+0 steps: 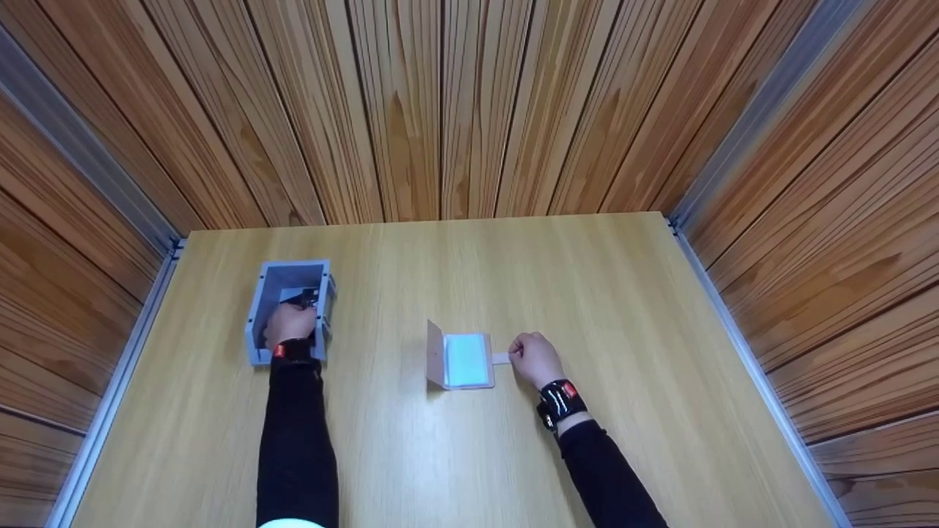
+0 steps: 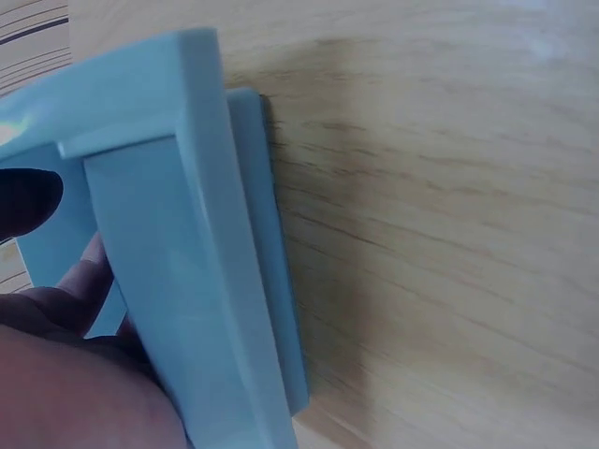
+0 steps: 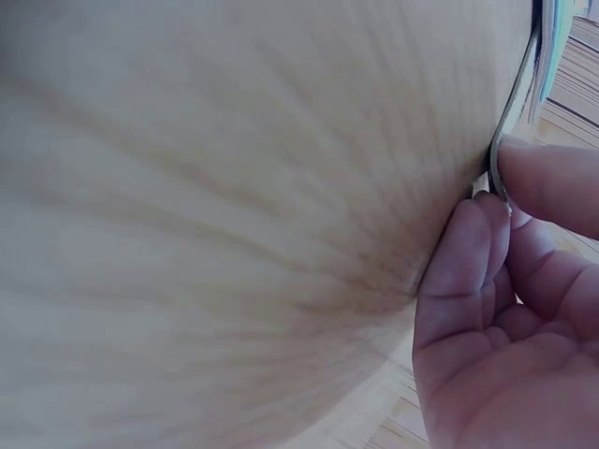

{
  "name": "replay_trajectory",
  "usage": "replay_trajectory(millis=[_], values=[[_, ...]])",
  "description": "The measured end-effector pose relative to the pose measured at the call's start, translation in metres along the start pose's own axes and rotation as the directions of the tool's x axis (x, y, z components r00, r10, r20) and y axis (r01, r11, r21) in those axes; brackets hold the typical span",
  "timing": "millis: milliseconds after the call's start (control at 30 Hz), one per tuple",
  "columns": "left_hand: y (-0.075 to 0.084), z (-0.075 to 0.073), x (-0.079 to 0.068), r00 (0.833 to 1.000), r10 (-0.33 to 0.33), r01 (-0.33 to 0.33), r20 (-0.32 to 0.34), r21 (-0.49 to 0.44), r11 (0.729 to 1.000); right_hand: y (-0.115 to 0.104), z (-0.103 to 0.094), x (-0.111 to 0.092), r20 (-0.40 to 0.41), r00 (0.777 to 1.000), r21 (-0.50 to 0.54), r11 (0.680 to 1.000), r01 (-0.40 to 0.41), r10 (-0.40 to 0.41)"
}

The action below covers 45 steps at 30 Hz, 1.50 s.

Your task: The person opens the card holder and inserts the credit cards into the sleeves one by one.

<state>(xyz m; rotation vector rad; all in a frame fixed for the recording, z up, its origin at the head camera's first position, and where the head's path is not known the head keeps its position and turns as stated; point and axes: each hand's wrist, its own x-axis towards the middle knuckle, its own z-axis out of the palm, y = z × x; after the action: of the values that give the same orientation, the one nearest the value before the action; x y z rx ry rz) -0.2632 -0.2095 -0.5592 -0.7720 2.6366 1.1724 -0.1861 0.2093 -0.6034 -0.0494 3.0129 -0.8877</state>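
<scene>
My left hand (image 1: 290, 325) reaches down inside a grey-blue plastic bin (image 1: 254, 334) at the left of the table. Dark objects (image 1: 308, 297) lie in the bin just beyond its knuckles. The bin's wall hides most of these fingers in the left wrist view, so I cannot tell whether they hold anything. Near the middle of the table stands a small notebook (image 1: 467, 361), its brownish cover (image 1: 435, 355) raised on the left and its pale pages showing. A short light strap (image 1: 500, 358) sticks out from its right edge. My right hand (image 1: 535, 359) pinches the strap's end between thumb and fingers.
The wooden table (image 1: 411, 279) is bounded by plank walls (image 1: 469, 110) at the back and both sides. Metal rails (image 1: 755, 374) run along the side edges. Both wrists wear dark bands with cameras.
</scene>
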Motion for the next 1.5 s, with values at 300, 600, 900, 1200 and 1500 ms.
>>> replay_trajectory(millis=[300, 600, 900, 1200, 1500], values=[[-0.0019, 0.0013, 0.0005, 0.999, -0.006, 0.004, -0.034, -0.048, 0.999, 0.0003, -0.0003, -0.0019, 0.012, 1.000, 0.005, 1.000, -0.017, 0.017], [-0.0006, 0.0002, 0.0002, 0.984, 0.097, -0.108, -0.151, -0.067, 0.992, 0.0016, 0.0013, -0.0019, -0.027, 0.999, -0.012, 0.999, 0.034, -0.035], [0.0030, -0.0019, 0.0010, 0.992, 0.090, -0.098, -0.088, -0.084, 0.992, 0.0006, 0.0001, -0.0010, -0.007, 1.000, -0.004, 1.000, -0.001, 0.001], [0.0012, 0.0043, 0.0028, 0.972, 0.091, -0.108, -0.219, -0.069, 0.992, -0.0006, -0.0015, -0.0024, -0.004, 1.000, -0.015, 1.000, 0.016, -0.016], [0.0057, 0.0024, -0.0031, 0.943, 0.031, -0.094, -0.330, -0.177, 0.980, -0.0003, -0.0006, -0.0010, -0.002, 1.000, -0.001, 1.000, 0.011, -0.011]])
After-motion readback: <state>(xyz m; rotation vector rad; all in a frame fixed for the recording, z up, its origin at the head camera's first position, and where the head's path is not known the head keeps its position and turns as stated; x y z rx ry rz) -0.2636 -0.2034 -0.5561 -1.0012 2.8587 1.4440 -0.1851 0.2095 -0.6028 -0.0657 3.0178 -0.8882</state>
